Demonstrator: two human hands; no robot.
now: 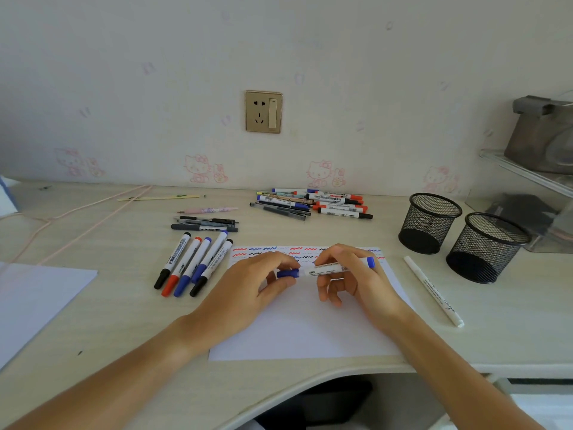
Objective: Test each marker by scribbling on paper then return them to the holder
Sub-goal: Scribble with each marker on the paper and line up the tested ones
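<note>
Hands meet over the paper (305, 330) near the desk's front edge: the left hand (248, 293) pinches the blue cap (288, 273) of a blue marker (333, 268), while the right hand (350, 274) grips its white barrel. Five markers (193, 263) lie left of the sheet; two mesh holders (429, 223) stand far right.

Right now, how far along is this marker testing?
Partway. The paper already carries rows of red, blue and black squiggles along its top. The left hand and right hand hold a blue marker at cap and barrel. Five markers lie beside the sheet, a pile waits behind, and both mesh holders look empty.
</note>
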